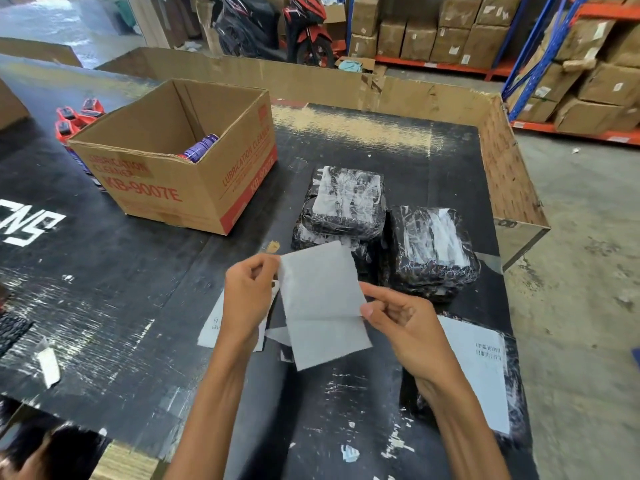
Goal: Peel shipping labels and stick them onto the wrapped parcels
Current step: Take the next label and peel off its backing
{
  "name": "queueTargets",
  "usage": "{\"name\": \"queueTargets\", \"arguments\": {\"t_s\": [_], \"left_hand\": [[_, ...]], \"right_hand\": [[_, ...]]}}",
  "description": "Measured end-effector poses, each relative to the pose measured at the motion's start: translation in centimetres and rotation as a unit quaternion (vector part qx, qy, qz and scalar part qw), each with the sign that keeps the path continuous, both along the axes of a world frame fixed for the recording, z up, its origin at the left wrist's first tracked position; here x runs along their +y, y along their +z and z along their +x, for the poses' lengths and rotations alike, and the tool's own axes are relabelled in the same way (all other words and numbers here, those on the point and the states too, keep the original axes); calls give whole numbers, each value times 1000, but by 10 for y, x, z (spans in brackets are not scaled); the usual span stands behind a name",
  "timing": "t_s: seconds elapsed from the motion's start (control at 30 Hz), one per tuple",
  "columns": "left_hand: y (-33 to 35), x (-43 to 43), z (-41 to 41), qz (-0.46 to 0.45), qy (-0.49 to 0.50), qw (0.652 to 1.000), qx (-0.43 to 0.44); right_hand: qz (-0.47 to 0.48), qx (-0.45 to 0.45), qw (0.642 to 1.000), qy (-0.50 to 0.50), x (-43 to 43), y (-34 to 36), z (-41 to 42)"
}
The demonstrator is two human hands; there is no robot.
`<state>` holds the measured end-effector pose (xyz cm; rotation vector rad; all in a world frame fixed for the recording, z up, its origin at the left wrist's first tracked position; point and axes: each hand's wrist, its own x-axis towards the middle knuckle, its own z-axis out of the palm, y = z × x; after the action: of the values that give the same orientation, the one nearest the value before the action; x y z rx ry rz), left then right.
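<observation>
I hold a blank white label sheet (320, 303) above the black table (138, 306). My left hand (247, 296) pinches its upper left corner, and my right hand (401, 323) pinches its right edge where the sheet creases. Beyond it, two black-wrapped parcels (344, 206) are stacked, and another wrapped parcel (433, 251) sits to their right. A labelled parcel (485, 368) lies under my right forearm at the table's right edge. More label sheets (213, 327) lie on the table beneath my left hand.
An open cardboard box (173, 157) with cans inside stands at the back left, red-capped cans (74, 121) behind it. A cardboard wall (502, 168) rims the table's far and right sides. Shelves of cartons (571, 64) and a parked scooter (304, 29) stand behind. A person's head (45, 452) is at lower left.
</observation>
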<state>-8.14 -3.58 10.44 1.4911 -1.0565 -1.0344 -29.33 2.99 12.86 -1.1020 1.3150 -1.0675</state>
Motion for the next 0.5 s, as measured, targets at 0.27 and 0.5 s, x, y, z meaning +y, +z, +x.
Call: {"name": "queueTargets", "arguments": {"t_s": [0.27, 0.5], "left_hand": [[-45, -20, 38, 122, 73, 990, 23], [-63, -23, 47, 130, 175, 974, 62]], "right_hand": [[126, -79, 981, -129, 25, -38, -40], [-106, 29, 943, -313, 33, -9, -35]]}}
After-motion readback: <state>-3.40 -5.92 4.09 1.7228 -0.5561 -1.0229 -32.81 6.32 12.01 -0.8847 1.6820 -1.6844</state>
